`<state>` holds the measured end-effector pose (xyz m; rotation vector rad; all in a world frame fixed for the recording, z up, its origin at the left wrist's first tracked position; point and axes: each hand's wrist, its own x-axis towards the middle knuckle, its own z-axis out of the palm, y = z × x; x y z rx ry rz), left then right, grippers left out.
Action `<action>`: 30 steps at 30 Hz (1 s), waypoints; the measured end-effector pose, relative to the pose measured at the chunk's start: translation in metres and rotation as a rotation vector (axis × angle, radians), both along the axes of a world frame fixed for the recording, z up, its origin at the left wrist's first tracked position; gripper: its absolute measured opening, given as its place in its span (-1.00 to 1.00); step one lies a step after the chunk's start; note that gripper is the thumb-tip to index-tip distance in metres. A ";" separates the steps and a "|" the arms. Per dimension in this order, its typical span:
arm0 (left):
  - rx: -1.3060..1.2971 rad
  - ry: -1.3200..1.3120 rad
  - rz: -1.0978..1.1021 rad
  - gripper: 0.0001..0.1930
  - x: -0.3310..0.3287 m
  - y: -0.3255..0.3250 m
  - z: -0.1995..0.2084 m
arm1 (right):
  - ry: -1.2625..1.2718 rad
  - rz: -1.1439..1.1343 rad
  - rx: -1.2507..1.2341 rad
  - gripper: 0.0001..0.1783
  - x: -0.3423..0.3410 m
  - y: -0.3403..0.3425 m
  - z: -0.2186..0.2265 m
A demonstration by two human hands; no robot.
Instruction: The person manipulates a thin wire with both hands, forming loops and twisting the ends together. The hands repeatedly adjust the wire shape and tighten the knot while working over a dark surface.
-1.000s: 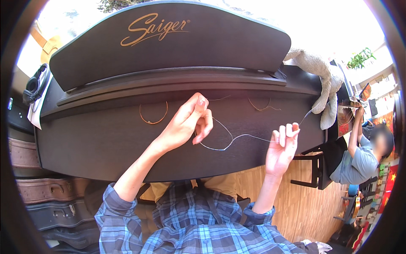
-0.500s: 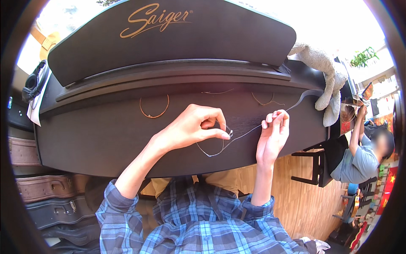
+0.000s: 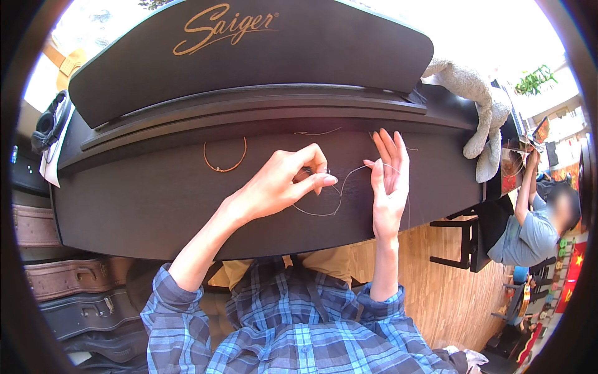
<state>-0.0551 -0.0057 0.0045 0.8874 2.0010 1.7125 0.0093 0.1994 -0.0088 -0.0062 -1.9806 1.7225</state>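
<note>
I see headphones (image 3: 45,123) to my left, above stacked cases (image 3: 71,276). To my right are a pale plush toy (image 3: 489,115), a leafy plant (image 3: 536,83) and a person (image 3: 528,235) in a blue-grey shirt.

Your head-worn fisheye camera looks down from close above your left hand (image 3: 277,181), right hand (image 3: 391,194) and the black surface (image 3: 149,212).

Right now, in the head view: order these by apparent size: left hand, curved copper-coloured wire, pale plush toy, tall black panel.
1. Tall black panel
2. Pale plush toy and left hand: too alike to rank
3. Curved copper-coloured wire
</note>
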 end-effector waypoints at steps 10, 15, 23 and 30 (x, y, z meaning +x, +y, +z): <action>0.035 -0.082 0.003 -0.81 -0.001 -0.001 0.002 | -0.249 0.257 0.258 -0.67 0.021 0.000 0.011; -0.012 -0.176 -0.011 -0.72 -0.001 -0.005 0.011 | -0.182 0.191 -0.015 -0.78 0.020 -0.018 0.001; 0.135 -0.359 -0.031 -0.73 -0.004 -0.005 0.009 | 0.066 0.021 0.518 -0.63 0.022 -0.022 -0.002; 0.146 -0.384 -0.070 -0.78 -0.006 -0.006 0.008 | 0.167 -0.061 0.589 -0.60 0.026 -0.027 -0.005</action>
